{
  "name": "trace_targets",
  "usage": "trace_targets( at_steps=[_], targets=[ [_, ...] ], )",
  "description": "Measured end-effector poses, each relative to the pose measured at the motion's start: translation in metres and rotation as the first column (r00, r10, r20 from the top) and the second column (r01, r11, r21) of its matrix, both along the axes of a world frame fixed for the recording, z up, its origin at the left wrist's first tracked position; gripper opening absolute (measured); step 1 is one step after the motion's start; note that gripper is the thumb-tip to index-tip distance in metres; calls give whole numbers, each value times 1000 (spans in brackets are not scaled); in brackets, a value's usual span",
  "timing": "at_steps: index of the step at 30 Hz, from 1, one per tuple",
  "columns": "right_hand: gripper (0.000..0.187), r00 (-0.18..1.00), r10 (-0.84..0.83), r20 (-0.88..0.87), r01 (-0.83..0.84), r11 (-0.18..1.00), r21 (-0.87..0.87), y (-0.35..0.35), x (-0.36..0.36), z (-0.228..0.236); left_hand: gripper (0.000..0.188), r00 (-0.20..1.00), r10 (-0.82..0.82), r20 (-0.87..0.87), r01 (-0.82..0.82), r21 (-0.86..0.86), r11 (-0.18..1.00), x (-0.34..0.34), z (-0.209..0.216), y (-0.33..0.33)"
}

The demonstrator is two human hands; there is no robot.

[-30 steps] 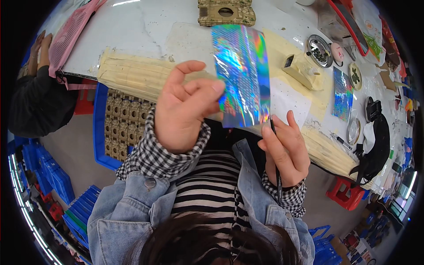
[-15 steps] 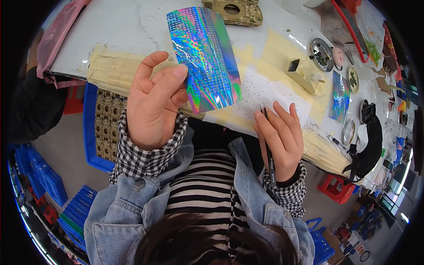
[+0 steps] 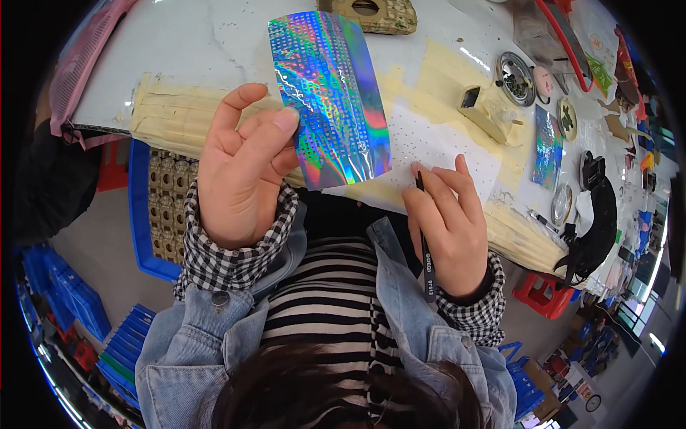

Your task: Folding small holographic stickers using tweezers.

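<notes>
My left hand [image 3: 246,161] pinches the left edge of a shiny holographic sheet [image 3: 332,100] between thumb and fingers, holding it up above the table edge. Rows of small marks cover much of the sheet. In my right hand [image 3: 451,222] are slim black tweezers [image 3: 426,247], their tips pointing away from me over a white paper [image 3: 450,146] strewn with tiny dark specks. Whether the tips grip a speck is too small to tell. At the far edge lies a camouflage-patterned part [image 3: 382,16] with a round hole.
Right of the paper stand a cream-coloured block-like holder [image 3: 491,114], a round metal dish [image 3: 516,77] and a second holographic sheet [image 3: 548,146]. Yellow tape [image 3: 179,107] covers the table's near edge. Below left, a blue crate [image 3: 137,214] holds several camouflage parts. A pink basket [image 3: 82,71] stands far left.
My right hand has turned slightly and the tweezers now stand more upright. The sheet in my left hand has tilted a little, so its colours differ. The whole view has shifted slightly.
</notes>
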State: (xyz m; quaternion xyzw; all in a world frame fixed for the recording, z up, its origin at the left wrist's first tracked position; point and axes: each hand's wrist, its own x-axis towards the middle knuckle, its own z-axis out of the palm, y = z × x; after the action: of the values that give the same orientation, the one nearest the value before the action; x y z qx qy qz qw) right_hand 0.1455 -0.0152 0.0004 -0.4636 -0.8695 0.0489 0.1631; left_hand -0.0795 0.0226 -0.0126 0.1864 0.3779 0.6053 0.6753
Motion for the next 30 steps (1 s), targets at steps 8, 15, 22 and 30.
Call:
trace_targets(
  at_steps=[8,15,22,30],
  targets=[
    [23,948,-111,-297,121,992,17,-5,16,11,42,992,-122,-36,122,-3,993,7,4,-6],
    [34,836,21,-548,-14,1000,17,-16,1,27,48,943,-321,-84,323,12,946,24,17,-8],
    [35,821,102,-562,-91,995,47,-3,-11,17,49,928,-347,-140,355,37,934,32,22,-15],
    [34,830,79,-552,-50,996,68,-5,-11,13,50,922,-350,-164,362,49,931,37,23,-17]
  ],
)
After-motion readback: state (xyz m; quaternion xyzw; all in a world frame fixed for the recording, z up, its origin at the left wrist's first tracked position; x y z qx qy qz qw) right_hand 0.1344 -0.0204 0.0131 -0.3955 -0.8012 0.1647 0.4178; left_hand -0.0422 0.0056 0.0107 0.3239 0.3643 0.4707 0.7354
